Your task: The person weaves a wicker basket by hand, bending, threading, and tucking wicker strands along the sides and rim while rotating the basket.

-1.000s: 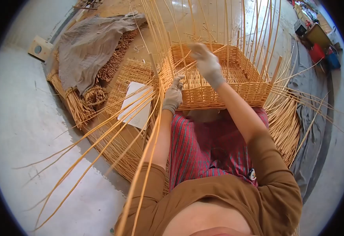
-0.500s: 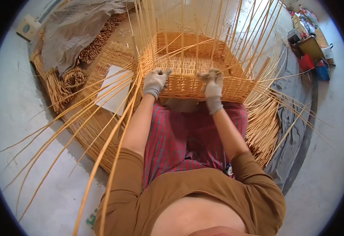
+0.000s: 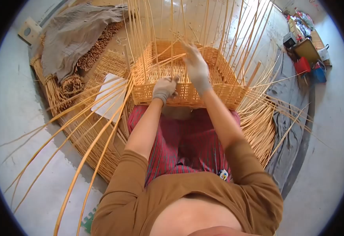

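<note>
A half-woven wicker basket (image 3: 215, 92) rests across the lap, with tall upright stakes rising from its walls. At the near rim my left hand (image 3: 165, 88), in a pale work glove, is closed around the edge of the wall, thumb on top. My right hand (image 3: 198, 70), gloved too, is lifted over the basket's inside with fingers stretched away from me; motion blurs them a little, and nothing shows in its grasp. Long loose rods (image 3: 86, 151) fan out from the basket's left corner toward me.
To the right lies a heap of cut willow rods (image 3: 260, 129) beside a grey cloth (image 3: 284, 114). A white sheet (image 3: 110, 96) sits on woven matting at the left. Rod bundles (image 3: 71, 85) are partly under a grey-brown cloth (image 3: 67, 39). Bags and boxes (image 3: 307, 51) stand far right.
My right hand has left the near rim, moving up and left over the basket with fingers extended. My left hand has slid right along the rim. The basket has shifted slightly left and toward me.
</note>
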Demonstrator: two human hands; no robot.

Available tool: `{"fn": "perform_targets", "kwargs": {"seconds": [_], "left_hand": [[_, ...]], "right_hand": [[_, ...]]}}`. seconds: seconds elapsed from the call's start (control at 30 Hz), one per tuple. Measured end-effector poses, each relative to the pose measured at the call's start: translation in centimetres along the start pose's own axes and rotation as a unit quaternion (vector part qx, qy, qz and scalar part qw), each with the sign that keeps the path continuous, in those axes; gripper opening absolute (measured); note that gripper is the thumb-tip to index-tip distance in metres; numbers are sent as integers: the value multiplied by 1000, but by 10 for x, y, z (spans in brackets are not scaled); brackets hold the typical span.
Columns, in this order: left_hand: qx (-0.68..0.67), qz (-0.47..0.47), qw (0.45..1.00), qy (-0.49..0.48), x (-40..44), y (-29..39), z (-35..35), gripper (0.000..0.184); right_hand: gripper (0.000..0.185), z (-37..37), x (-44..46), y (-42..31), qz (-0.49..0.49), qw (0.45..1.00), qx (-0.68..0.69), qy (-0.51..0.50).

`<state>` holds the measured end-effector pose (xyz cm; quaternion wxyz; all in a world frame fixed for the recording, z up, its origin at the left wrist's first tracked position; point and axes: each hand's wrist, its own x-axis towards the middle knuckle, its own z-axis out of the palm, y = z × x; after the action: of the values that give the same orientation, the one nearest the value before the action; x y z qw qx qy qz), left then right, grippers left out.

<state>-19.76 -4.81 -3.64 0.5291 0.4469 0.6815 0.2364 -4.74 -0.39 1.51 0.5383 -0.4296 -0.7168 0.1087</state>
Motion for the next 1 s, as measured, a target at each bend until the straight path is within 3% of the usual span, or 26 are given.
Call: {"fn": "perform_targets", "kwargs": {"seconds": [0.03,0.07,0.13,0.2,0.23,0.3,0.37,0.4,0.43,0.5,0.53,0.6,0.63,0.7,0.73,0.83,0.87,0.9,0.97,1.0], "left_hand": [[1,-2,1000,-3,-5,0,2,62],[-19,-34,999,-1,-8,9,-1,59],[-47,-49,998,9,3,3,-4,50],[-45,-23,999,16,-8,-1,2,45],[-36,19,999,34,-11,8,0,42],[-25,0,999,21,-14,5,9,34],[78,204,932,290,-7,-15,21,39],[34,308,872,378,-28,12,28,37],[26,309,875,372,-15,19,45,37],[92,191,973,88,12,28,71,41],[125,117,983,-63,14,36,77,50],[123,68,989,-37,2,56,78,52],[118,11,993,-21,-13,62,78,54],[112,-8,994,-8,-20,64,81,58],[68,-26,997,-11,-19,64,80,57],[35,-4,999,-20,-8,54,81,58],[32,-3,999,-21,3,50,85,57],[33,-3,999,-23,9,49,87,55],[56,-6,998,-42,-7,80,79,59],[191,99,972,96,-5,92,79,59]], "right_hand": [[34,8,19,-5,-72,995,-71,-22],[35,14,33,-1,72,994,-32,-82],[35,-11,30,22,154,980,83,-98],[27,-48,-59,59,156,938,306,47],[21,-54,-92,68,198,859,445,155],[16,-97,-102,44,405,829,374,97],[22,-116,-121,86,425,828,347,117],[29,-124,-123,103,434,832,322,123],[29,-128,-118,92,434,836,313,125],[27,-128,-109,64,481,807,321,119],[23,-127,-95,62,461,846,253,91],[25,-97,-48,66,272,927,231,111],[28,-79,-15,48,134,980,123,78],[31,-64,19,51,-3,999,12,44],[32,-59,22,70,82,996,-37,-30],[33,-110,-55,120,43,995,75,44],[37,-125,-84,114,171,929,309,112],[37,-140,-91,108,168,930,307,116],[28,-162,-94,96,317,894,308,75],[26,-169,-94,88,370,874,308,63]]}}
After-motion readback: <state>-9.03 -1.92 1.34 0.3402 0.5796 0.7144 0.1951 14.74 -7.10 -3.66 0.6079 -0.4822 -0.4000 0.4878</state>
